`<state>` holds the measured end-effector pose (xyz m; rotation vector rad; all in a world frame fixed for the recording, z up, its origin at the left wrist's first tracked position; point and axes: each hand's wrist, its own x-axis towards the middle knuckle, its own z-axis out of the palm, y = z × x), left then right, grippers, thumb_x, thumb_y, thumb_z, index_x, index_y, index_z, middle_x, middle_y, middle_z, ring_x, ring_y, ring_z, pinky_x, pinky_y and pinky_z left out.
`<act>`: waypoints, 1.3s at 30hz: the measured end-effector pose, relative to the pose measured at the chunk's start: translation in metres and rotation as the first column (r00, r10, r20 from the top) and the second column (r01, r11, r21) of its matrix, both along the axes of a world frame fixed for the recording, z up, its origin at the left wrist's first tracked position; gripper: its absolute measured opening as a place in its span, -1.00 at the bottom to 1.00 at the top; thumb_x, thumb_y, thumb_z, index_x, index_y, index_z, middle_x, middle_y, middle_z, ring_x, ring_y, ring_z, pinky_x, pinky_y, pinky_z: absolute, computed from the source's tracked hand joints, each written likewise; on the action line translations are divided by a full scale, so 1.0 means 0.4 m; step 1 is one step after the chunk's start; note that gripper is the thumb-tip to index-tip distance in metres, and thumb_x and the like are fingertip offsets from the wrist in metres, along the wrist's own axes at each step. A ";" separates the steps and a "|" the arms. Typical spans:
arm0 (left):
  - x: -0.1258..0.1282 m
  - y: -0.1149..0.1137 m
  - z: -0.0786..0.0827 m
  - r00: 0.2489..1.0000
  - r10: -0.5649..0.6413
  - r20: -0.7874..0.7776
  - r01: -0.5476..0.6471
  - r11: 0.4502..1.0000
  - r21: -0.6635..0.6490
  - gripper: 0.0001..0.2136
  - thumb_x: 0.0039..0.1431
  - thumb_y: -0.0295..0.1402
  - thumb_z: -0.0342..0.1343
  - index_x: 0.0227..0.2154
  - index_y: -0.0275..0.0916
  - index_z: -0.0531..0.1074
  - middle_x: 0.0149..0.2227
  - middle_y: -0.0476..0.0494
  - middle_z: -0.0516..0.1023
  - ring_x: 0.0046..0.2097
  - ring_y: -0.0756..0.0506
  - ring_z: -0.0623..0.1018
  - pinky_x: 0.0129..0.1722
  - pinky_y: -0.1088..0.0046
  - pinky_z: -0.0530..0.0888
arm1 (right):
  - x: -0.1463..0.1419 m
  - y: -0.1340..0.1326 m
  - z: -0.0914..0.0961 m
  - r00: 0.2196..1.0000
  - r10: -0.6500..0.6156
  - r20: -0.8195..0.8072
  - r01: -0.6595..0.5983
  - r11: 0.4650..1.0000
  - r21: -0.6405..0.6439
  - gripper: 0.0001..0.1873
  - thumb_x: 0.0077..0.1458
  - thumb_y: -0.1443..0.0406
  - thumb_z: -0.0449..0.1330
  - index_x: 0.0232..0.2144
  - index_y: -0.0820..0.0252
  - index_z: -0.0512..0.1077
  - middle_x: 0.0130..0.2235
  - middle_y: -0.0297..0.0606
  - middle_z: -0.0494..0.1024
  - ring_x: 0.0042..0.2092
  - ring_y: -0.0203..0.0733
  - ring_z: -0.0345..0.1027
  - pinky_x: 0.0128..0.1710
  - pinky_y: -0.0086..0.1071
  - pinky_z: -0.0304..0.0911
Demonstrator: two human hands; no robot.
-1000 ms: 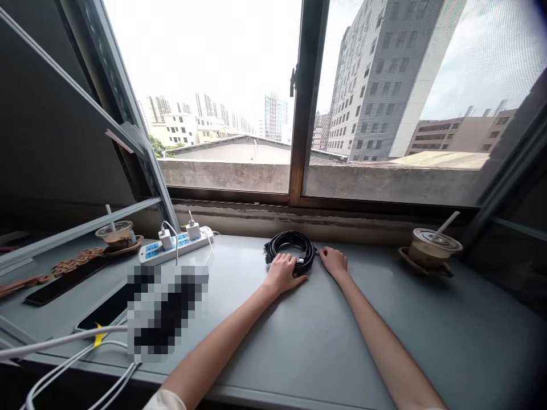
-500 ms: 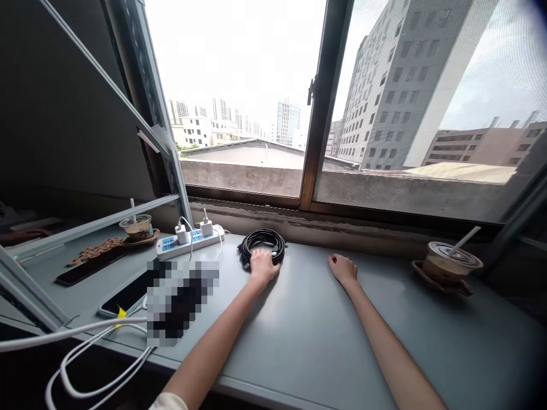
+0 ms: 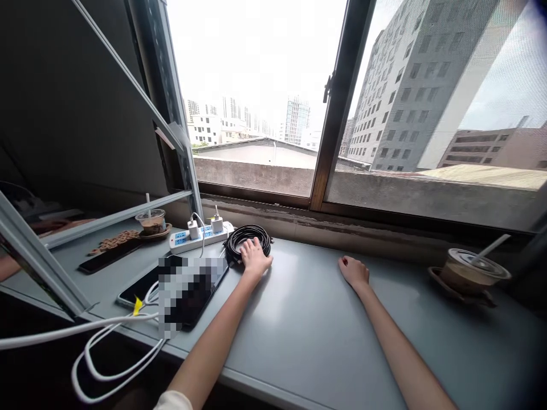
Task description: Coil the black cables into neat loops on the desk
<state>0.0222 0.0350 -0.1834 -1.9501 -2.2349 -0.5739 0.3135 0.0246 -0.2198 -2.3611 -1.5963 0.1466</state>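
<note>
My left hand point(image 3: 255, 257) lies palm down on a coiled black cable point(image 3: 241, 237) on the grey counter point(image 3: 307, 319) below the window, with its fingers spread over the near side of the coil. The coil sits right beside a white power strip point(image 3: 200, 236). My right hand point(image 3: 354, 270) rests on the bare counter further right, fingers loosely curled, holding nothing that I can see.
Two chargers with white leads are plugged into the power strip. A dark tablet point(image 3: 147, 285) and white cables point(image 3: 106, 347) lie at the left. Iced drinks with straws stand on saucers at the far left point(image 3: 152, 222) and the right point(image 3: 472, 272). A phone point(image 3: 109, 256) lies left.
My left hand has slid the cable coil leftward along the counter to the power strip. My right hand let go of the coil and stayed on the counter.
</note>
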 end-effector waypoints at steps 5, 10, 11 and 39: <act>-0.009 0.008 0.001 0.990 -0.142 0.025 0.139 0.987 0.077 -0.75 0.09 -0.30 -0.05 -0.20 -0.27 0.35 -0.08 -0.28 0.35 0.01 -0.22 0.32 -0.03 0.27 0.22 | 0.002 0.002 -0.002 1.000 0.007 0.004 -0.007 1.000 0.004 -0.64 0.22 0.12 -0.04 -0.33 0.29 0.38 -0.34 -0.27 0.42 -0.28 -0.30 0.31 -0.21 -0.30 0.25; -0.016 0.020 -0.002 0.977 -0.197 0.083 0.185 0.974 0.133 -0.84 0.12 -0.38 -0.06 -0.29 -0.27 0.38 -0.14 -0.24 0.38 -0.06 -0.17 0.36 -0.09 0.33 0.29 | -0.003 0.008 0.000 1.000 0.001 0.008 -0.001 1.000 0.009 -0.64 0.22 0.12 -0.04 -0.32 0.28 0.39 -0.32 -0.25 0.43 -0.27 -0.29 0.32 -0.20 -0.30 0.25; -0.015 0.021 0.000 0.975 -0.199 0.097 0.183 0.971 0.152 -0.83 0.14 -0.38 -0.07 -0.28 -0.28 0.38 -0.13 -0.24 0.38 -0.06 -0.17 0.36 -0.09 0.33 0.30 | -0.004 0.009 0.000 1.000 0.001 0.007 -0.001 1.000 0.008 -0.65 0.22 0.12 -0.04 -0.32 0.28 0.39 -0.32 -0.25 0.44 -0.27 -0.29 0.32 -0.20 -0.30 0.25; 0.056 0.138 0.144 0.985 0.052 0.164 0.010 0.935 -0.355 -0.72 -0.18 -0.35 0.19 -0.34 -0.38 0.46 -0.17 -0.50 0.51 -0.06 -0.32 0.48 -0.24 0.31 0.37 | -0.007 0.017 0.007 1.000 0.004 -0.010 -0.004 1.000 0.002 -0.65 0.22 0.15 -0.06 -0.36 0.26 0.40 -0.32 -0.24 0.46 -0.28 -0.27 0.33 -0.24 -0.32 0.22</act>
